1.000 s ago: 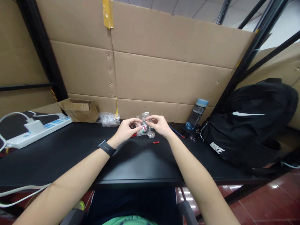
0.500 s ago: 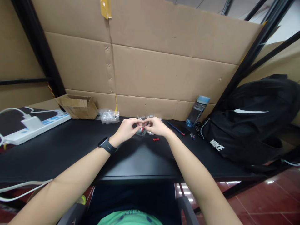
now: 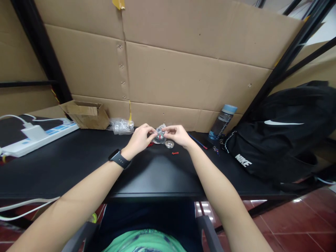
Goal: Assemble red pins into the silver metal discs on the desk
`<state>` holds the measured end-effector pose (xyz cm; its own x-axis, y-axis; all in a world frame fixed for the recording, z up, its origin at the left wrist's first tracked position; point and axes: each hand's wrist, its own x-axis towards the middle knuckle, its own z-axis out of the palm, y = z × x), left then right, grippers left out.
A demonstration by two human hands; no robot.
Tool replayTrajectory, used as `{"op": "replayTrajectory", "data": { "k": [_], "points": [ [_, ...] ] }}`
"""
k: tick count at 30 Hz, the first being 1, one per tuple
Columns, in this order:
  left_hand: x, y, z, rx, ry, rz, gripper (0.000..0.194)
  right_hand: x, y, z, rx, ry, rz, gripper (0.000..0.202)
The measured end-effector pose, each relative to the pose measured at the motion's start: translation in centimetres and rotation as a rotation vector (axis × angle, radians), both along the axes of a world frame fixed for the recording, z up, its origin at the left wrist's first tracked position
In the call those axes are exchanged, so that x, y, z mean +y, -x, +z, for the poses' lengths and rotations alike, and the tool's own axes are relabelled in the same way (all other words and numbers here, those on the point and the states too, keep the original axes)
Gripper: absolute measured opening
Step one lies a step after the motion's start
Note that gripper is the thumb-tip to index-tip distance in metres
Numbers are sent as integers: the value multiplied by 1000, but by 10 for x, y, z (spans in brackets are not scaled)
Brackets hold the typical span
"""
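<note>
My left hand (image 3: 143, 138), with a dark watch on its wrist, pinches the left side of a small clear plastic bag (image 3: 160, 139). Opposite it, my right hand (image 3: 177, 135) has thumb and fingers closed on the bag's right side. Something red shows in the middle of the bag, too small to make out. Just below my right fingers a small silvery ring-shaped roll (image 3: 169, 144) lies on the black table. A short red piece (image 3: 175, 153) lies nearer to me. Some thin red material (image 3: 150, 144) shows beneath my left fingertips.
A crumpled clear plastic wrap (image 3: 121, 126) and an open cardboard box (image 3: 88, 115) stand back left, beside a white power strip (image 3: 39, 139). Toward the right are a blue-and-red pencil (image 3: 197, 141), a water bottle (image 3: 223, 121) and a black backpack (image 3: 283, 140). Cardboard walls the back.
My hands have moved apart a little, from fingertips together to either side of the bag, so the bag and the silvery roll show more. The view has tilted slightly downward.
</note>
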<state>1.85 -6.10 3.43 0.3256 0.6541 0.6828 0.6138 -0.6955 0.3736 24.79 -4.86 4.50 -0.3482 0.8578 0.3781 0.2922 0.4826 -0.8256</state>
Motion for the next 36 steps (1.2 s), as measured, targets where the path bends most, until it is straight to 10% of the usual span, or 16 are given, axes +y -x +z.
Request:
{"op": "replayTrajectory", "data": {
  "k": [11,21,31,36],
  "points": [
    [-6,-2,0,-149,67,-85,20,-7,11,0,-230,-292,-92,16],
    [5,-4,-9,-416,387,-368,39,-8,7,6,-20,-92,-3,32],
    [6,0,-9,-384,369,-255,41,-9,10,3,96,59,56,41],
    [3,3,-8,-187,108,-26,23,-3,17,-11,-142,-9,-202,43]
  ]
}}
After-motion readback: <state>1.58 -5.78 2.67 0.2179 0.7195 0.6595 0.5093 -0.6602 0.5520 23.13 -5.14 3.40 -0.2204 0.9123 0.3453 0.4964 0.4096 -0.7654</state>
